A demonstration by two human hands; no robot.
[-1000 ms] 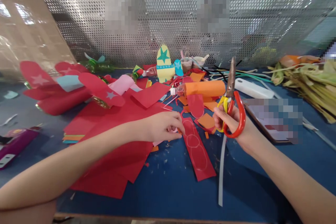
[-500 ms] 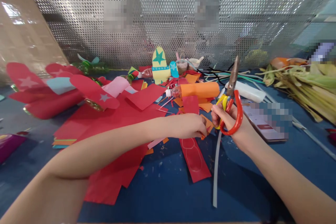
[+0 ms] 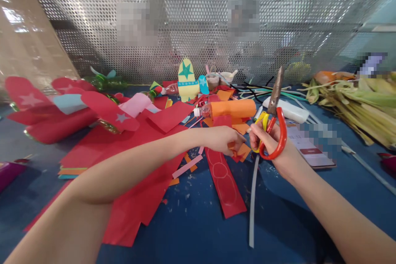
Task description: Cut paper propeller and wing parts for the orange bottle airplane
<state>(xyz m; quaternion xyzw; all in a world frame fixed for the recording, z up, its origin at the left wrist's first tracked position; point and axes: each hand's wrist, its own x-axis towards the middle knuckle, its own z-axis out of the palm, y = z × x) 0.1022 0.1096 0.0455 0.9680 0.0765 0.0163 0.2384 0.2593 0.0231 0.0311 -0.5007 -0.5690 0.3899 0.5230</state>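
My left hand [image 3: 225, 139] reaches across the middle of the table, its fingers curled onto a small orange paper scrap [image 3: 232, 146]. Just below it lies a red paper strip [image 3: 227, 189] with a pale rounded outline drawn on it. My right hand [image 3: 268, 142] grips a pair of scissors [image 3: 274, 103] with red and yellow handles, the worn blades pointing up. A thin pale strip [image 3: 253, 206] runs down the table from beneath that hand; whether the fingers hold it cannot be made out. Behind my left hand is a bottle wrapped in orange paper [image 3: 233, 108], lying on its side.
Large red paper sheets [image 3: 148, 198] spread across the left, beside red paper-covered bottles [image 3: 62, 117]. A yellow paper piece with a green star [image 3: 186, 75] stands at the back. Right of the scissors lie a phone [image 3: 309, 148], a white tube [image 3: 287, 109] and dried husks [image 3: 355, 103].
My left hand has shifted slightly up and left, uncovering more of the drawn red strip. My right hand keeps the scissors nearly where they were. The view has moved slightly.
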